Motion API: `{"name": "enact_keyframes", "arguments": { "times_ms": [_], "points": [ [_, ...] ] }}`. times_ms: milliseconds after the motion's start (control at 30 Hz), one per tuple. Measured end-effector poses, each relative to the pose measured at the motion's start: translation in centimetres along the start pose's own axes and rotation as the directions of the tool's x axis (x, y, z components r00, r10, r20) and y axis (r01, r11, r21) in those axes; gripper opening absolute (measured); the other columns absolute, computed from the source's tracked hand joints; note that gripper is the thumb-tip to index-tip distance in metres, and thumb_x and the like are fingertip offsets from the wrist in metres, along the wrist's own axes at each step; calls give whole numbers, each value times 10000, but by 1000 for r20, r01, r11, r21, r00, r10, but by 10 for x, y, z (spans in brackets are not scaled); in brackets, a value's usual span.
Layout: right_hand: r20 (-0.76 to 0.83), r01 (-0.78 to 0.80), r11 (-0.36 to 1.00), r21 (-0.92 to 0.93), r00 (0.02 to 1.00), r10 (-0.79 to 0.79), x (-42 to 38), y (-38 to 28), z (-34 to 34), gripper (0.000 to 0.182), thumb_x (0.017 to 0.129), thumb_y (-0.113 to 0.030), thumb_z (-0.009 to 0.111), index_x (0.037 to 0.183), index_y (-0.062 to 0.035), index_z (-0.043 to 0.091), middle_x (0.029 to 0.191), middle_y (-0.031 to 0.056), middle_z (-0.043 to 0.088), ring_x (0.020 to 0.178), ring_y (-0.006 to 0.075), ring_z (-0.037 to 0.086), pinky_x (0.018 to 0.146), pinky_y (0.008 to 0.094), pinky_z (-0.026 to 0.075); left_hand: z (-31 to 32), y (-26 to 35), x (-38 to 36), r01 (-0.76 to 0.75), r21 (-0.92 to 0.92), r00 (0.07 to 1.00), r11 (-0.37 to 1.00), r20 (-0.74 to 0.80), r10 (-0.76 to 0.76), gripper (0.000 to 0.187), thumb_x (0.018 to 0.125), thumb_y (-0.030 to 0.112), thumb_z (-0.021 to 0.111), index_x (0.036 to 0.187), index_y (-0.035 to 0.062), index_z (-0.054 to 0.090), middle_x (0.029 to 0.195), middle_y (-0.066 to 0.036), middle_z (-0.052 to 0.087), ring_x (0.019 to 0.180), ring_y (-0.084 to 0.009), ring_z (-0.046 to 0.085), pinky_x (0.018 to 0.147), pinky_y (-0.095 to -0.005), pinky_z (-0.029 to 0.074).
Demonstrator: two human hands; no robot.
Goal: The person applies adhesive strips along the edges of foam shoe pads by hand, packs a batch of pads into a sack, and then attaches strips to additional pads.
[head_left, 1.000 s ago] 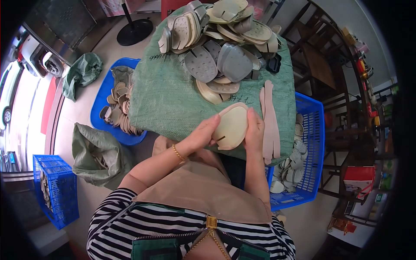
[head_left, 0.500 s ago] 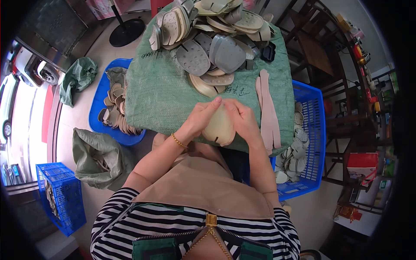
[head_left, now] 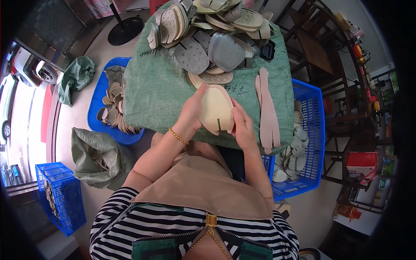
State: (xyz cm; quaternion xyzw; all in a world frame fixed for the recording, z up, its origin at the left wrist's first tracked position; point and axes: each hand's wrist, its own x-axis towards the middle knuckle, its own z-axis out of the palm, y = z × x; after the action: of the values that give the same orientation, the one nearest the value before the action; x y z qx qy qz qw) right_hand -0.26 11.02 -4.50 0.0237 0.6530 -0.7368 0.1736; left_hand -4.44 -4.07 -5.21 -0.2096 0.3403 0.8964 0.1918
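Note:
A cream, curved piece [head_left: 215,108] with a dark slot near its lower edge is held between both hands over the front of the green woven surface [head_left: 151,95]. My left hand [head_left: 193,107] grips its left edge, thumb up along the side. On the right edge, my right hand [head_left: 242,123] closes its fingers around the piece. Just beyond lie grey perforated pieces [head_left: 191,56] and a smooth grey one [head_left: 226,52], part of a heap of similar cream and grey pieces. Long pink strips [head_left: 268,112] rest to the right of my right hand.
A blue basin [head_left: 97,115] of small pieces stands at left, above an open green sack [head_left: 97,158] and a blue crate [head_left: 65,197]. At right are a blue basket [head_left: 318,143] of pieces and wooden furniture [head_left: 318,52]. A black round stand base [head_left: 125,31] is at upper left.
My hands have moved apart, from the top of the cream piece to its two sides. The piece sits slightly higher and shows more of its face and slot.

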Motion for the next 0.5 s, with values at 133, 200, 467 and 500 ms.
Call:
{"name": "enact_keyframes", "arguments": {
  "times_ms": [133, 200, 467, 500],
  "points": [
    [-107, 355, 840, -411, 896, -431, 8, 5, 7, 389, 883, -238, 461, 1168, 27, 453, 958, 114, 608, 789, 180, 590, 683, 291, 466, 10, -2, -8, 3, -39, 997, 999, -79, -6, 334, 915, 311, 373, 1016, 20, 501, 918, -102, 583, 789, -212, 591, 686, -346, 504],
    [-81, 384, 799, -464, 879, -469, 8, 3, 7, 392, 867, -238, 494, 1144, 40, 466, 965, 135, 604, 850, 178, 583, 731, 297, 458, 7, -4, -5, 18, -52, 999, 998, -48, -20, 336, 916, 316, 369, 1020, 25, 499, 921, -101, 581, 794, -214, 591, 684, -348, 507],
    [33, 618, 786, -17, 786, -617, 5, 13, 20, 631, 831, -222, 559, 1320, 8, 234, 1136, 166, 515, 912, 195, 568, 710, 272, 457, -4, -12, 11, 210, -231, 964, 950, 213, -161, 373, 915, 356, 352, 1055, 37, 488, 962, -110, 569, 843, -241, 586, 717, -382, 515],
    [50, 629, 773, 77, 772, -633, 4, 9, 17, 641, 834, -213, 552, 1331, 3, 210, 1146, 167, 508, 900, 194, 572, 692, 269, 461, -1, -8, 6, 229, -206, 957, 951, 225, -181, 367, 919, 353, 342, 1052, 42, 484, 939, -105, 572, 811, -239, 592, 692, -378, 521]
  ]
}}
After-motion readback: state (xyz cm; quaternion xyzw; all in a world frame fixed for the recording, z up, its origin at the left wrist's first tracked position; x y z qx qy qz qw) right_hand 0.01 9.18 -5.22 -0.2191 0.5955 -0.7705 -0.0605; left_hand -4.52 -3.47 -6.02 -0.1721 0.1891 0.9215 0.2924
